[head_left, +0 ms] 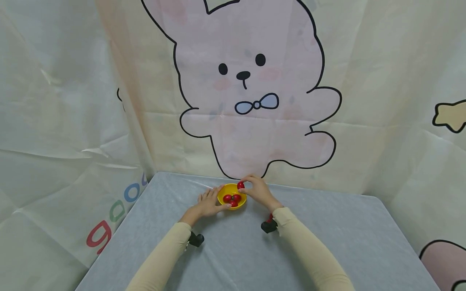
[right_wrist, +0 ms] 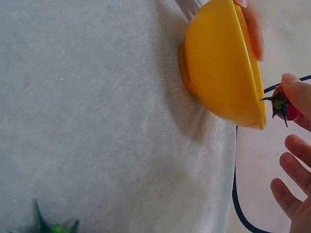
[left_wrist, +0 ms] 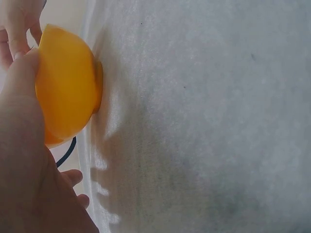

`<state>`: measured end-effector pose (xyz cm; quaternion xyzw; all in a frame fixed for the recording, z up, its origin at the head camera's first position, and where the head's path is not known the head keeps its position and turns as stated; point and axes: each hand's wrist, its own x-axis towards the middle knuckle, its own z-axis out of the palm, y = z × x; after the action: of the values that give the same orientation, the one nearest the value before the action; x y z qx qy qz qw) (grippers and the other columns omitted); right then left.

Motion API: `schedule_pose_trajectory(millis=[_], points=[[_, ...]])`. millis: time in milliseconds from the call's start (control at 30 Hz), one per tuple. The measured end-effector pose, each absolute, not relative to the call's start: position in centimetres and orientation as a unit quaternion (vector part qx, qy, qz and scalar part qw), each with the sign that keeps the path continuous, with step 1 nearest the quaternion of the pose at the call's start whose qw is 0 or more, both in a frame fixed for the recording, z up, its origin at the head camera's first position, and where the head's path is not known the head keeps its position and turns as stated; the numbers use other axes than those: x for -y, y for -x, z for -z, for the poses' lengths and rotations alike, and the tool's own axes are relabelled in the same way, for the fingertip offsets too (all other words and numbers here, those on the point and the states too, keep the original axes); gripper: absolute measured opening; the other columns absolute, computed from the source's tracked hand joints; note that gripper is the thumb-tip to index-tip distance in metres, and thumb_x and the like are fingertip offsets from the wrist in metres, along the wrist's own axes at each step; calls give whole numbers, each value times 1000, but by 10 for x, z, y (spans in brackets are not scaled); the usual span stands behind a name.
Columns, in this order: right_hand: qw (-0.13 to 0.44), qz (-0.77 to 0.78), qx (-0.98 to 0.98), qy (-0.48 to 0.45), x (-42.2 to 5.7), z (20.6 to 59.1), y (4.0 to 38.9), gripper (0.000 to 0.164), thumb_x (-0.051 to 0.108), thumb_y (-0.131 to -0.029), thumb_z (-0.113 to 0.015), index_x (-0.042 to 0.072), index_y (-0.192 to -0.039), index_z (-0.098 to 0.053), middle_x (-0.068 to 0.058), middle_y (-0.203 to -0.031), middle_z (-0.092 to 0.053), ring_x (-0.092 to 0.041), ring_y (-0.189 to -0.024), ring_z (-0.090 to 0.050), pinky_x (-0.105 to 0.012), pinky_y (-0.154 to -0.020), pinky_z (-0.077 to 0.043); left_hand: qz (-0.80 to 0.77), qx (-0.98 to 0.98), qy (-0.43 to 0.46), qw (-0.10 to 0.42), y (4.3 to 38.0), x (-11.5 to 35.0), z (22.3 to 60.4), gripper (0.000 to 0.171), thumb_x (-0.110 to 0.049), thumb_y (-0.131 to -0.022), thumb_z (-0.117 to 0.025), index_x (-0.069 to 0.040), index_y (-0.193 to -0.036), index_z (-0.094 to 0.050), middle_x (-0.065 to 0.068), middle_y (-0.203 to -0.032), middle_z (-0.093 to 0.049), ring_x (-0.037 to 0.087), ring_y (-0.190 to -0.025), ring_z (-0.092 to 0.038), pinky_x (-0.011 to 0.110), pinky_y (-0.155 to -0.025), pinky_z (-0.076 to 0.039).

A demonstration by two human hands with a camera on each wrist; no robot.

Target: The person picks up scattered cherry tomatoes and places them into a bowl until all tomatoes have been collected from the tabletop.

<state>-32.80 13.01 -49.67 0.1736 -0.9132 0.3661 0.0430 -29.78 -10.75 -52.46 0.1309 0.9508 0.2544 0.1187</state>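
Note:
A yellow bowl (head_left: 220, 201) stands near the far edge of the table, with red cherry tomatoes (head_left: 233, 204) inside it. My left hand (head_left: 208, 203) holds the bowl from the left, thumb over the near rim and fingers along the far left side. Between thumb and forefinger, my right hand (head_left: 257, 191) pinches another cherry tomato (right_wrist: 290, 111) right at the bowl's right rim. Its green leafy top shows in the right wrist view, where the other fingers are spread apart.
A grey cloth (head_left: 233, 254) covers the table. Green leaves (right_wrist: 57, 227) poke in at the bottom of the right wrist view, and something red (head_left: 270, 217) shows beside the right wrist. A curtain with a cartoon bear (head_left: 247, 133) hangs behind the table.

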Motion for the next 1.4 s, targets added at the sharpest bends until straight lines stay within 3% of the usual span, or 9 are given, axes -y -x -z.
schedule_pose_trajectory(millis=[800,1400], points=[[43,-294,932,-208,-112,503,336,35,29,-85,-78,13,-115,-73,-7,-118,-63,-28,-112,-58,-45,-102,-51,-251,-951,-138,115,299,108,527,96,-79,-84,-50,-34,-159,-11,10,-166,-21,42,-153,-13,69,-119,-8],[46,-280,934,-217,-113,505,334,34,26,-84,-79,13,-115,-73,-10,-119,-63,-28,-115,-56,-46,-103,-50,-255,-951,-134,114,297,108,526,96,-79,-83,-50,-33,-159,-12,9,-166,-22,43,-152,-14,70,-118,-10]])
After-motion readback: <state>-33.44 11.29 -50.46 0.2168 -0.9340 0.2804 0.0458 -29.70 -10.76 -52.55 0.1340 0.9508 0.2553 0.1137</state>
